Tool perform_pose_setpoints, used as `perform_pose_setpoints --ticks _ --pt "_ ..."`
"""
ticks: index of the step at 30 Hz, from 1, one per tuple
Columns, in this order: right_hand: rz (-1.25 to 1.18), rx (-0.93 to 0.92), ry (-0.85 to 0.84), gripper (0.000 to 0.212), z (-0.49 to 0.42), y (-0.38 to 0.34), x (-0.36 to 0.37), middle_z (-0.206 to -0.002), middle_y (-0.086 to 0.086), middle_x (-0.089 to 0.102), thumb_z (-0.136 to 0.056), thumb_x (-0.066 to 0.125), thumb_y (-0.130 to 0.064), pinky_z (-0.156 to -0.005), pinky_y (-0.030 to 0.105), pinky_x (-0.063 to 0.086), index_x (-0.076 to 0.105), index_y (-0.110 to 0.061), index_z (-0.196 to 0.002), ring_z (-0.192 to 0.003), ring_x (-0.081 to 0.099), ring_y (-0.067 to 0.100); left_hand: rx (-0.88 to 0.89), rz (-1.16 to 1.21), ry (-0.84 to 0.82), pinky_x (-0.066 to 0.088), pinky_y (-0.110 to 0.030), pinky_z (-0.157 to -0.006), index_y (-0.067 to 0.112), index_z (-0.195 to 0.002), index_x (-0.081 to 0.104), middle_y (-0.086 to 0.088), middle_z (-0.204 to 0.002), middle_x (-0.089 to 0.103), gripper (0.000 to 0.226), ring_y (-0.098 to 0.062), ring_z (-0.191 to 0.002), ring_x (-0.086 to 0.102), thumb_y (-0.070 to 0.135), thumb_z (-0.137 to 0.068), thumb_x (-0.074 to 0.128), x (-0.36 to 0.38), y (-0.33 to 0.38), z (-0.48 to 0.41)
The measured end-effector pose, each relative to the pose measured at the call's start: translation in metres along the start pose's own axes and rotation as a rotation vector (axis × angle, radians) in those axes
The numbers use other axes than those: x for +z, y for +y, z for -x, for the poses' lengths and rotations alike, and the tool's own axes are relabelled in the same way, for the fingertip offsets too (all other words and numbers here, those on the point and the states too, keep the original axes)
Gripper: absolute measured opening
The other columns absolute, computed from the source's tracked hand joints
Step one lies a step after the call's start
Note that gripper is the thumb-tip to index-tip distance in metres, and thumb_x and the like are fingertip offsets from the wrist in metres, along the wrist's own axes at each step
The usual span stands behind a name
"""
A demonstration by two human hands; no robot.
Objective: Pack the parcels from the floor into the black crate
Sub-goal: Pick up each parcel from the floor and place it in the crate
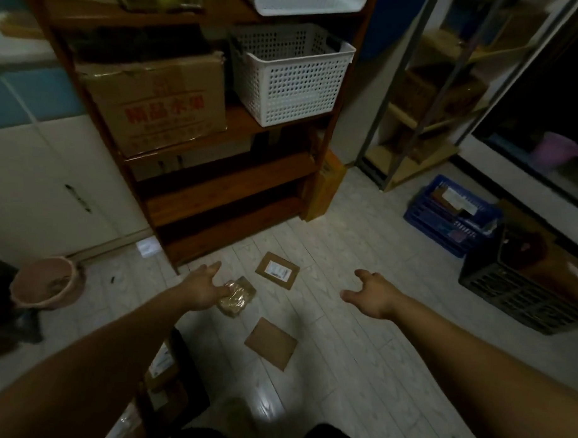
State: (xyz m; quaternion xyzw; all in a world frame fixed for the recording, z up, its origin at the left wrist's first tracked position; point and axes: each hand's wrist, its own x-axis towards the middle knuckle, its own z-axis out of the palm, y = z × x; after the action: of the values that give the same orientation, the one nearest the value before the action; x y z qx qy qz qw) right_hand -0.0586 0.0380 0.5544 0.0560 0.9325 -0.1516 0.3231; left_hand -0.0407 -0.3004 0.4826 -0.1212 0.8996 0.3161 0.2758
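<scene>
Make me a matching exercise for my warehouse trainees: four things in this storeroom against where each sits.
Things:
1. white basket
2. blue crate
3. pink bucket
4. labelled parcel

Places:
A. on the floor by the left edge of the view
B. on a wooden shelf
C. on the floor between the two hands
D. on the floor beyond the black crate

Pairs: 1-B, 2-D, 3-A, 4-C

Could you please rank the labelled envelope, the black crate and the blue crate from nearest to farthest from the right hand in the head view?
From the right hand:
1. Labelled envelope, on the floor to its left.
2. Black crate, on the floor to its right.
3. Blue crate, farther back on the right.
</scene>
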Motion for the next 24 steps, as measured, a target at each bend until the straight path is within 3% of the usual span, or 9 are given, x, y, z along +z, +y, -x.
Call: perform_pose_setpoints --ticks 5,9,16,19,24 --pt "0.046 -0.04 -0.075 0.08 -0.059 -0.002 -0.013 -0.156 0.015 0.017 -0.092 0.049 -0.054 -0.111 0.039 0.027 0.013 -0.016 -0.152 -0.139 0.028 0.033 -0.136 0.074 0.013 0.021 -0.04 -0.113 0.022 -0.15 0.012 -0.011 -0.157 0.012 0.08 -0.03 -0.141 0.021 0.04 -0.088 0.06 0.011 0.002 -0.032" --pt "0.138 -0.134 -0.212 0.077 -0.119 -0.01 -0.013 -0.153 0.014 0.025 -0.091 0.051 -0.052 -0.1 0.032 0.036 0.017 -0.016 -0.151 -0.134 0.036 0.032 -0.273 0.192 0.042 0.017 -0.043 -0.114 0.024 -0.15 0.009 -0.01 -0.158 0.009 0.084 -0.03 -0.143 0.015 0.045 -0.087 0.06 0.025 -0.007 -0.044" --pt "0.332 -0.376 -0.398 0.073 -0.247 -0.015 -0.016 -0.148 0.012 0.036 -0.091 0.052 -0.049 -0.094 0.029 0.04 0.022 -0.016 -0.149 -0.126 0.045 0.026 -0.568 0.595 0.181 0.031 -0.036 -0.108 0.015 -0.15 0.013 -0.014 -0.155 0.019 0.079 -0.032 -0.138 0.028 0.034 -0.089 0.06 0.087 0.025 -0.054" --pt "0.3 -0.332 -0.439 0.069 -0.296 -0.006 -0.001 -0.144 0.012 0.041 -0.093 0.051 -0.045 -0.089 0.028 0.043 0.024 -0.014 -0.148 -0.121 0.049 0.027 -0.653 0.709 0.163 0.027 -0.044 -0.113 0.017 -0.15 0.015 -0.013 -0.155 0.02 0.076 -0.032 -0.14 0.026 0.032 -0.09 0.058 0.132 0.042 -0.07" --pt "0.285 -0.24 -0.488 0.072 -0.365 0.014 0.057 -0.151 0.011 0.033 -0.094 0.052 -0.045 -0.1 0.035 0.04 0.02 -0.012 -0.149 -0.132 0.04 0.03 -0.816 0.728 0.122 0.03 -0.042 -0.11 0.02 -0.149 0.017 -0.012 -0.156 0.018 0.075 -0.032 -0.137 0.03 0.029 -0.089 0.061 0.204 0.044 -0.123"
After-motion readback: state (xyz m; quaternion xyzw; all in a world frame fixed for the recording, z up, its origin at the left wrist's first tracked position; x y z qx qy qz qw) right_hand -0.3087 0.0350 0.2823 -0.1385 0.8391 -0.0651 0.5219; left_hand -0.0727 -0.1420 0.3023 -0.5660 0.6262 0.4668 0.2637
